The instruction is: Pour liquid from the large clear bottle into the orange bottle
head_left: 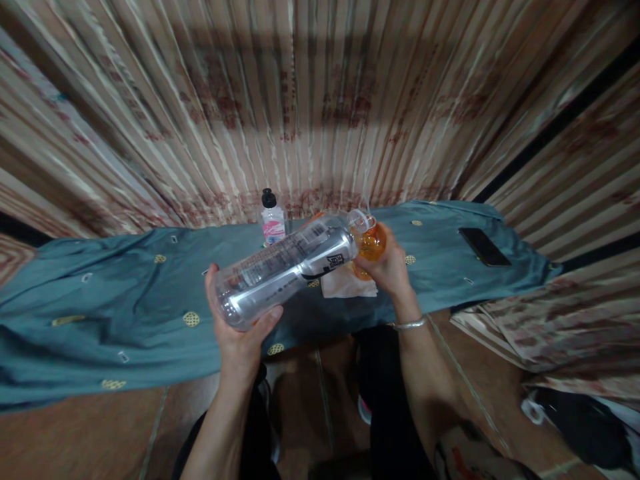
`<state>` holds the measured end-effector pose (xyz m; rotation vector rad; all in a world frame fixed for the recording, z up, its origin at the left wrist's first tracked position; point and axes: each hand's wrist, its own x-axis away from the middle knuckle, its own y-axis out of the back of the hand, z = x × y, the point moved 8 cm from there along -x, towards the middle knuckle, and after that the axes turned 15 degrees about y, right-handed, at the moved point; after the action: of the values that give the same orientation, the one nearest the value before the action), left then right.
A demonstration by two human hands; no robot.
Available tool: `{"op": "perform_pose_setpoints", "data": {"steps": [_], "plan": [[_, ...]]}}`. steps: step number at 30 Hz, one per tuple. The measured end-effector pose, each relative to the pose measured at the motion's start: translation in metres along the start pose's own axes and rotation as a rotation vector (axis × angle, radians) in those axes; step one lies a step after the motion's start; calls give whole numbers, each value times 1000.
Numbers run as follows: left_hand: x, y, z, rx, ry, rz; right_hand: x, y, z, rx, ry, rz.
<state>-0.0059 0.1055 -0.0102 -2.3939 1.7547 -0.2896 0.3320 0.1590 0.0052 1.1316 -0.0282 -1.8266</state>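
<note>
My left hand (243, 340) is wrapped round the base of a large clear plastic bottle (285, 270) with a silver label. The bottle lies tilted, its open mouth to the right, at the neck of a smaller bottle of orange liquid (371, 245). That orange bottle is gripped by my right hand (393, 267), which has a silver bangle at the wrist. Whether the two mouths touch, I cannot tell. Under the bottles a folded white tissue (347, 287) rests on the teal cloth (165, 287).
A small bottle with a black cap and pink label (273, 223) stands behind the large bottle. A black phone (484, 247) lies at the right of the cloth. Striped curtains (310, 100) hang behind and at the sides. Below is a tiled floor (320, 393).
</note>
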Motion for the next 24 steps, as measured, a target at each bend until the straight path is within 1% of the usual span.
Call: {"op": "perform_pose_setpoints", "data": {"steps": [6,11,16,24], "plan": [[4,-3,-10,3,-59,-13,0,-1,-2,-26,-36,11],[7,-4,-13,-6,-73,-10,-1,1,0,-17,-57,9],[8,-4,-15,-20,-84,-5,-1,0,3,-27,-41,24],[9,-5,-18,-3,-95,-3,-1,0,3,-17,-14,14]]}}
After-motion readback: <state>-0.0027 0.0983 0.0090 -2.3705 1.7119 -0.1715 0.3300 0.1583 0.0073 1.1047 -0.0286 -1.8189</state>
